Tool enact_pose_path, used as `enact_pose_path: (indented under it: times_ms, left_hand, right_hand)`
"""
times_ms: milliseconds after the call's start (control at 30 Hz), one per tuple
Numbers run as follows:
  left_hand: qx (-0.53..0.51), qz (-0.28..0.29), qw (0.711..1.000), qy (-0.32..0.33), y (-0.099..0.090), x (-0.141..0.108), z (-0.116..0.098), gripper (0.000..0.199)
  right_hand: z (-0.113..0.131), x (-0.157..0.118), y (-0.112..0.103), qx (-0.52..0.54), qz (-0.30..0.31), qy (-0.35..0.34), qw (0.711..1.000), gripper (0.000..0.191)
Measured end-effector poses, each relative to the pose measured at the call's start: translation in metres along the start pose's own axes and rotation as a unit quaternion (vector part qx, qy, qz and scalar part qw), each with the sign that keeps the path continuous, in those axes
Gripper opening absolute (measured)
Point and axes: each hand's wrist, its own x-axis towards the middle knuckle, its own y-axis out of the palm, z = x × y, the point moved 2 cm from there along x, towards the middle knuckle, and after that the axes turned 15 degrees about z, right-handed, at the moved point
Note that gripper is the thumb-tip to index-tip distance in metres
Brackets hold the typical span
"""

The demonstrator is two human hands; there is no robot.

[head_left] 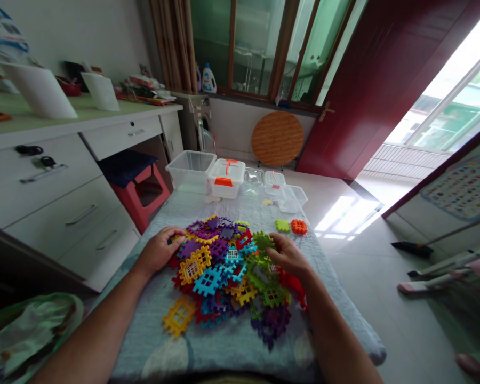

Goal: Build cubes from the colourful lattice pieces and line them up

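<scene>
A heap of plastic interlocking building tiles [228, 256] with notched edges, in purple, yellow, blue, red and green, lies before me on the cloth-covered table [156, 314]. My right hand [288, 257] is at the heap's right side, thumb and fingers closed on a green interlocking tile [263, 241]. Curved against the left side is my left hand [162, 249], thumb and forefinger slightly apart, touching the outer tiles. A yellow window tile [179, 317] lies at the near left. Beyond my right hand are a light green tile [282, 225] and an orange tile [299, 226].
Along the table's far end stand an open clear bin [192, 170], a lidded box with orange latches [226, 178] and several smaller clear containers [292, 199]. A red stool [142, 193] is at the left, beside white drawers [78, 213]. A broom [414, 248] lies right.
</scene>
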Motion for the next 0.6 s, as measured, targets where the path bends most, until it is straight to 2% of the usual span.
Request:
enact_pose_path:
  times_ms: [67,167,267,333,400,500,600]
  left_hand:
    - [0.000,0.002,1.000,-0.001,0.000,0.000,0.000,0.033]
    - [0.000,-0.002,1.000,-0.002,0.001,0.001,0.000,0.032]
    - [-0.002,-0.002,1.000,-0.001,0.000,0.000,-0.001,0.032]
    - [-0.004,-0.001,1.000,0.000,0.000,0.000,-0.001,0.032]
    - [-0.004,0.001,1.000,0.000,0.000,0.000,-0.001,0.032]
    - [-0.005,0.004,1.000,-0.003,0.000,0.000,-0.001,0.033]
    - [-0.005,0.005,1.000,-0.004,0.000,0.000,0.000,0.033]
  right_hand:
    - [0.001,0.001,0.003,0.034,0.017,-0.030,0.999,0.012]
    - [0.004,0.001,0.005,0.064,0.041,-0.062,0.995,0.022]
    - [0.004,-0.001,0.004,0.073,0.049,-0.069,0.994,0.031]
    - [0.000,-0.001,0.003,0.083,0.040,-0.057,0.994,0.026]
    - [-0.006,-0.001,0.002,0.090,0.011,-0.030,0.995,0.019]
    - [-0.016,0.000,-0.002,0.080,-0.076,0.007,0.994,0.020]
    - [-0.022,-0.001,-0.005,0.037,-0.137,0.010,0.990,0.021]
